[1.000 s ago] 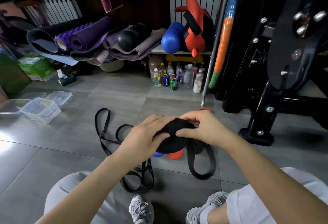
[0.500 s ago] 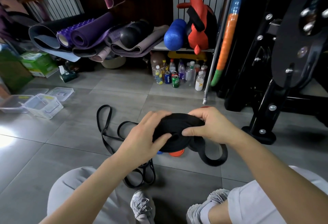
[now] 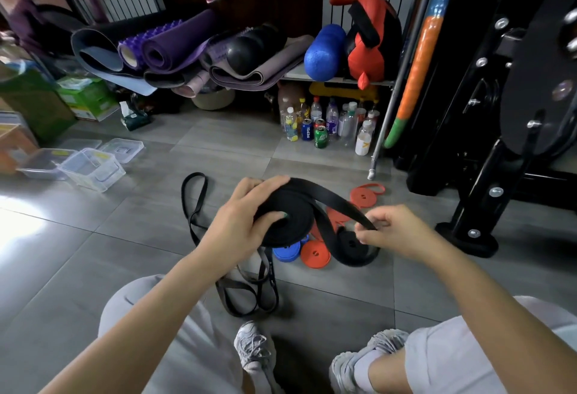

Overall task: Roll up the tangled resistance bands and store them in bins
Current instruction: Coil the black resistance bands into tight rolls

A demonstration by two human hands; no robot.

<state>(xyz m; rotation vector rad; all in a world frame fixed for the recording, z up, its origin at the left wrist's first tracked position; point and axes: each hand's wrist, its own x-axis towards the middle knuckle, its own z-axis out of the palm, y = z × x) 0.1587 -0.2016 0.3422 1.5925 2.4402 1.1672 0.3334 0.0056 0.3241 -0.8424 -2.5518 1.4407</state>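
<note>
My left hand [image 3: 240, 225] grips a thick coil of black resistance band [image 3: 292, 218] held above the floor, thumb on its flat face. The band's loose tail [image 3: 338, 204] runs right from the coil, and my right hand [image 3: 396, 231] pinches its end. Under the hands lie a small black roll [image 3: 351, 246], a rolled red band [image 3: 315, 254], a rolled blue band [image 3: 285, 251] and loose red bands [image 3: 365, 195]. A tangled black band [image 3: 199, 203] trails across the tiles to my left foot. Clear plastic bins [image 3: 90, 168] stand at the far left.
Yoga mats and foam rollers [image 3: 175, 50] pile up at the back, with bottles and cans [image 3: 324, 125] beside them. A black weight machine [image 3: 499, 143] fills the right side. My shoes [image 3: 253, 350] and knees sit at the bottom edge.
My right hand has left the coil and moved right, drawing the band's tail out from it. The left hand keeps its grip on the coil. The rolled bands beneath have come into sight.
</note>
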